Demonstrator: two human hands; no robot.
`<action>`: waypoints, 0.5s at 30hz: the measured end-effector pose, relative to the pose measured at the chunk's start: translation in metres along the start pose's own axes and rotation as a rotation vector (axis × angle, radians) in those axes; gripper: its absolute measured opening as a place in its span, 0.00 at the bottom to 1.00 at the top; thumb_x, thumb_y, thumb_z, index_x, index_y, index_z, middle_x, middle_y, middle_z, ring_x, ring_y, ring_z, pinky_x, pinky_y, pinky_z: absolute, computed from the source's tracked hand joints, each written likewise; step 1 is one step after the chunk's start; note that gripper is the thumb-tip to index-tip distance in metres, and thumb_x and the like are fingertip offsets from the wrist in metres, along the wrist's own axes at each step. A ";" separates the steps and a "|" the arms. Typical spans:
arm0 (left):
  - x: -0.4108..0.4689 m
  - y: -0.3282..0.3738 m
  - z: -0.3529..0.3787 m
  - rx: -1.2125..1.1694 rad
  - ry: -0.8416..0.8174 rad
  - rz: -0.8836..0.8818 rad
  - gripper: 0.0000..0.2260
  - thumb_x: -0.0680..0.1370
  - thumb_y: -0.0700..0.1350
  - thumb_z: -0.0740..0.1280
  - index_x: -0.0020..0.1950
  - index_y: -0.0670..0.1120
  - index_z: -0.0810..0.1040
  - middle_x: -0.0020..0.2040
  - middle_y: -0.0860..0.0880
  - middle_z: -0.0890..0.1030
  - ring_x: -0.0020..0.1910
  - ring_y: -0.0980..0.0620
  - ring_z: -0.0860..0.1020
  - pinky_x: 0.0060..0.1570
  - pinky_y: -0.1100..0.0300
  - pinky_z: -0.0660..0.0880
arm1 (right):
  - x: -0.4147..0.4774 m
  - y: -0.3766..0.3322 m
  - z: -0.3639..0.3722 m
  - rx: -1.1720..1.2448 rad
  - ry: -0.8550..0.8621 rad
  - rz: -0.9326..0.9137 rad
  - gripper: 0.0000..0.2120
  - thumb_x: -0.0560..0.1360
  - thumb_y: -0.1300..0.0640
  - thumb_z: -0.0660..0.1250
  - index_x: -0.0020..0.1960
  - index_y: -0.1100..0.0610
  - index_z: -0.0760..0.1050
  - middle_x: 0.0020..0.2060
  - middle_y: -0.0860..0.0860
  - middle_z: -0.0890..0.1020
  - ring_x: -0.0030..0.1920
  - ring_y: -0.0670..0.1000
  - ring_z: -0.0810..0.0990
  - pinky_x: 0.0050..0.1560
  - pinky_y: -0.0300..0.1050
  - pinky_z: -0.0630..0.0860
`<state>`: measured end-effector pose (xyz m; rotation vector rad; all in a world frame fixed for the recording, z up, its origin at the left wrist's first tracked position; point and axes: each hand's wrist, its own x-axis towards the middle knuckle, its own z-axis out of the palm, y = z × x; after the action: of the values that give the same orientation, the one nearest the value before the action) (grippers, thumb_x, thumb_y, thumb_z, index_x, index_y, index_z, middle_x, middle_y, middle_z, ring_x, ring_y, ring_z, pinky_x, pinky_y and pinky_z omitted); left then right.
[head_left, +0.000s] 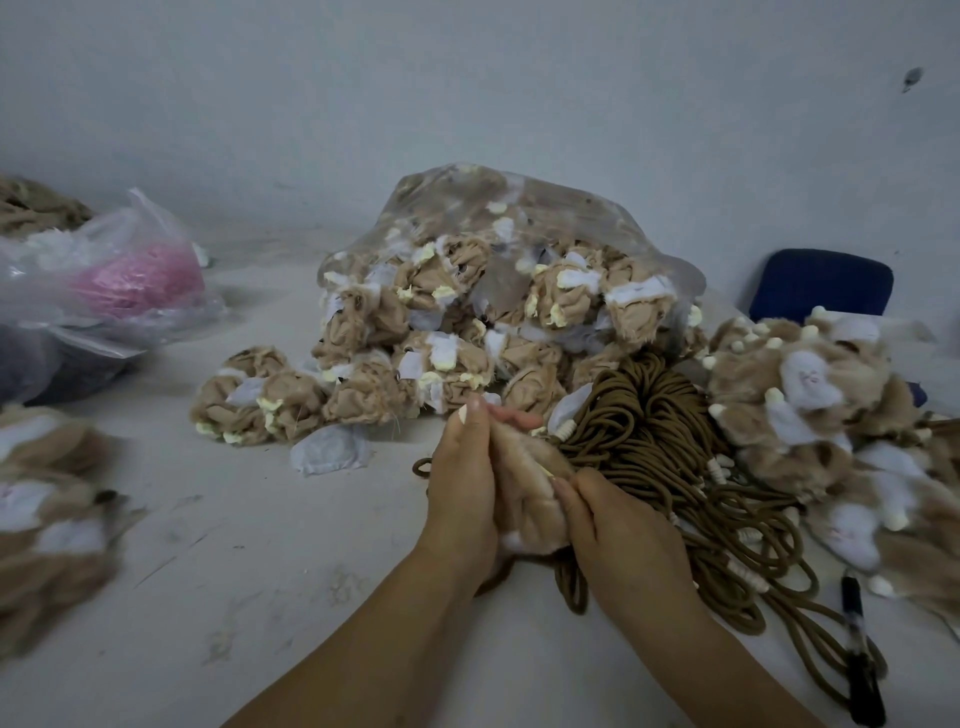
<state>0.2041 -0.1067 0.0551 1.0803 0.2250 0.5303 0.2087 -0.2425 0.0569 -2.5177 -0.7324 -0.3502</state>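
Head view: left hand (462, 483) and right hand (618, 530) curl round 1 fuzzy tan plush piece (524, 491) beside ropy brown cords (649, 431).

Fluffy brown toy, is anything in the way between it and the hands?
Nothing visible. The left hand and right hand both grip the fluffy brown toy directly. The brown cords lie beside it, not between.

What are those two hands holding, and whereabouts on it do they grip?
A tan furry piece. The left hand cups its left side up to the top; the right hand pinches its right edge, next to the brown cords.
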 end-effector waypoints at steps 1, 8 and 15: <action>0.000 0.000 0.000 0.002 0.005 -0.002 0.23 0.83 0.57 0.55 0.33 0.57 0.80 0.46 0.49 0.86 0.45 0.53 0.84 0.52 0.51 0.76 | 0.000 0.000 0.000 -0.003 0.005 -0.004 0.19 0.75 0.38 0.43 0.44 0.48 0.67 0.36 0.44 0.74 0.40 0.47 0.76 0.42 0.46 0.71; 0.002 0.005 -0.007 -0.064 0.075 0.009 0.24 0.84 0.57 0.54 0.41 0.49 0.84 0.50 0.48 0.85 0.56 0.49 0.82 0.63 0.43 0.74 | -0.001 0.005 0.003 -0.041 -0.007 -0.011 0.15 0.78 0.40 0.47 0.40 0.47 0.64 0.31 0.43 0.70 0.35 0.46 0.72 0.35 0.43 0.64; 0.004 -0.005 -0.008 -0.147 -0.046 -0.092 0.28 0.81 0.65 0.52 0.49 0.47 0.85 0.50 0.44 0.86 0.53 0.46 0.84 0.48 0.52 0.80 | -0.001 0.001 0.006 -0.004 0.009 0.024 0.13 0.79 0.42 0.49 0.42 0.47 0.65 0.33 0.42 0.71 0.37 0.46 0.73 0.37 0.43 0.66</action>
<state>0.2058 -0.1000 0.0473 0.9338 0.1914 0.4326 0.2096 -0.2406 0.0507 -2.5248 -0.6981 -0.3542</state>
